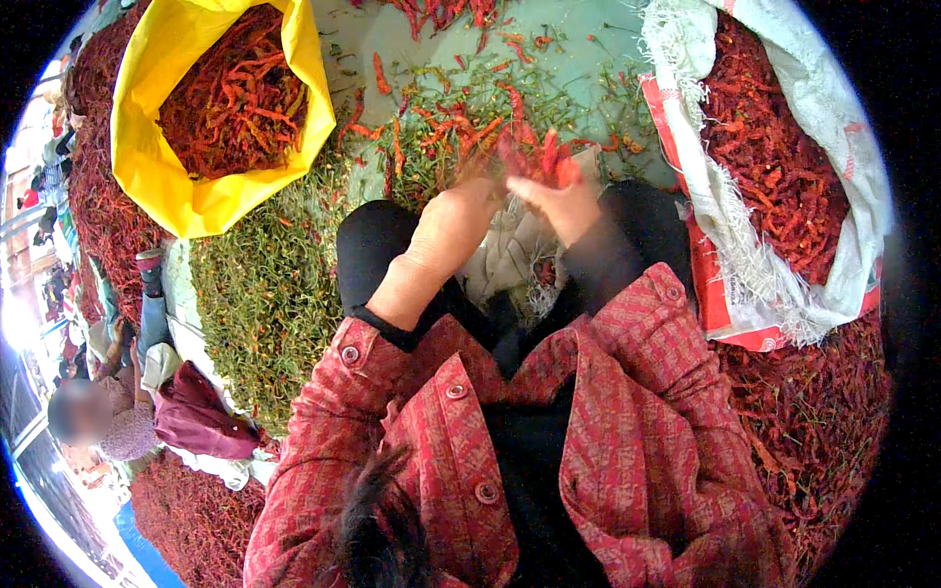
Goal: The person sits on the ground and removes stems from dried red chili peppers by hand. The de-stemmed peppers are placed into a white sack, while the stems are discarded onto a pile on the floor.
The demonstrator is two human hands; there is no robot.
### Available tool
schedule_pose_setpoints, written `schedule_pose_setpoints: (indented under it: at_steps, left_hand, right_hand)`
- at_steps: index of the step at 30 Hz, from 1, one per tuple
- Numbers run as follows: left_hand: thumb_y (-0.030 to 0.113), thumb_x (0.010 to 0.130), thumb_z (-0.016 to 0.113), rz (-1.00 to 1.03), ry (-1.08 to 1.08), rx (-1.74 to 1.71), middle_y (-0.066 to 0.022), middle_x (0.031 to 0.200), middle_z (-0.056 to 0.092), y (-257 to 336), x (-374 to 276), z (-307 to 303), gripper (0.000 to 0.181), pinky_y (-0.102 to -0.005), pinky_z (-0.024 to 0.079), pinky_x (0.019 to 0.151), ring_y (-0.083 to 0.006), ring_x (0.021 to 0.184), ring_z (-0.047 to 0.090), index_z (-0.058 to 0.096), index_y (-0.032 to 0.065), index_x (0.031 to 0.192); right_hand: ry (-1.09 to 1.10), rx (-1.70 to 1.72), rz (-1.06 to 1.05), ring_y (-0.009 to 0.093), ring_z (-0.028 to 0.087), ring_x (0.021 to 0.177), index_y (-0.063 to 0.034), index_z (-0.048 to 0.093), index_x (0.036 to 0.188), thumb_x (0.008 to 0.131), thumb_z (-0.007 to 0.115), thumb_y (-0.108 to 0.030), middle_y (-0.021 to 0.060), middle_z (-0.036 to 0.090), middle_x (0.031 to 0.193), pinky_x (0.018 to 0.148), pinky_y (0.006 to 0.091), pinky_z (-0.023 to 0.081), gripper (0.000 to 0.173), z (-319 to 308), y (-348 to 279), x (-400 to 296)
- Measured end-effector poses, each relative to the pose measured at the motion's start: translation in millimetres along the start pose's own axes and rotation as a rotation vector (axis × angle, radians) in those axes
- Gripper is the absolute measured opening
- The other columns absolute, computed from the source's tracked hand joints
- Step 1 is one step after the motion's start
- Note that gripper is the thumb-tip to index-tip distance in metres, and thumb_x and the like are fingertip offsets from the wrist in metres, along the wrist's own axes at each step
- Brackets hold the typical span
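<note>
My right hand (pixel 562 206) is curled around a bunch of red chillies (pixel 550 156), which stick out past its fingers. Close beside it, my left hand (pixel 457 217) has its back turned up. Motion blur hides its fingertips, so whether a chilli is between them does not show. Just beyond both hands, loose red chillies (pixel 462 132) lie among plucked green stems (pixel 434 165) on a pale green floor (pixel 588 40). A whitish cloth or sack (pixel 496 268) is bunched between my knees, below the hands.
A yellow sack (pixel 202 206) of red chillies stands at front left, a white and red woven sack (pixel 724 220) of them at right. Stems form a heap (pixel 265 316) by my left knee. Chilli piles (pixel 816 426) lie behind the right sack. Another person (pixel 129 434) sits at far left.
</note>
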State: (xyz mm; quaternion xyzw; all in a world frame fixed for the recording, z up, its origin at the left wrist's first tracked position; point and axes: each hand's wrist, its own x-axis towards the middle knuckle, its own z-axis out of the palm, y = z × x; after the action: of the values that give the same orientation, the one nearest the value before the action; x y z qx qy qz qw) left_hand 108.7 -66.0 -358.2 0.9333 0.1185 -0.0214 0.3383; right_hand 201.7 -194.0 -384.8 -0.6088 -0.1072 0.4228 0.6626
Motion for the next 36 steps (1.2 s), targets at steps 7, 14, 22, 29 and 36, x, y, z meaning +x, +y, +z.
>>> schedule_pose_setpoints:
  at_steps: [7,14,22,29,36]
  left_hand:
    - [0.024,0.078,0.049,-0.004,-0.315,0.024,-0.0180,0.082,0.058,-32,-34,21,0.023,-0.0414,0.045,0.067,-0.0350,0.075,0.056,0.056,0.0050,0.090]
    - [0.030,0.078,0.050,-0.243,0.055,0.356,-0.0172,0.088,0.056,-54,35,26,0.029,-0.0394,0.046,0.068,-0.0315,0.081,0.056,0.053,0.0036,0.091]
    - [0.030,0.072,0.060,-0.467,0.142,-0.104,-0.0166,0.082,0.060,-105,93,16,0.037,-0.0350,0.045,0.071,-0.0282,0.079,0.058,0.055,-0.0020,0.089]
    - [0.018,0.081,0.053,-0.470,0.066,-0.697,-0.0025,0.071,0.053,-83,75,-8,0.028,-0.0219,0.042,0.055,-0.0092,0.061,0.050,0.051,-0.0014,0.101]
    - [0.018,0.080,0.049,-0.528,0.175,-0.415,-0.0055,0.071,0.058,-114,51,-2,0.022,-0.0264,0.043,0.058,-0.0113,0.062,0.054,0.056,0.0014,0.094]
  right_hand:
    - [-0.025,0.577,-0.003,0.012,0.055,0.076,-0.0030,0.053,0.094,0.079,0.057,-0.014,0.0040,0.057,0.085,0.065,0.0234,0.043,0.020,-4,-31,-56]
    - [-0.022,0.953,0.000,0.021,0.054,0.086,-0.0001,0.053,0.091,0.080,0.051,-0.008,0.0094,0.057,0.089,0.086,0.0384,0.041,0.014,-46,-2,-40]
    - [0.102,0.792,0.094,0.011,0.049,0.064,-0.0056,0.051,0.082,0.079,0.055,-0.011,-0.0010,0.049,0.069,0.064,0.0284,0.045,0.007,-37,-6,-34]
    - [0.177,0.763,0.112,0.011,0.047,0.059,-0.0055,0.052,0.082,0.080,0.056,-0.015,-0.0015,0.046,0.063,0.055,0.0264,0.042,0.010,-33,-4,-28]
    - [0.108,0.721,0.131,0.010,0.045,0.063,-0.0079,0.050,0.081,0.083,0.051,-0.017,-0.0029,0.044,0.067,0.063,0.0255,0.039,0.010,-33,-6,-28]
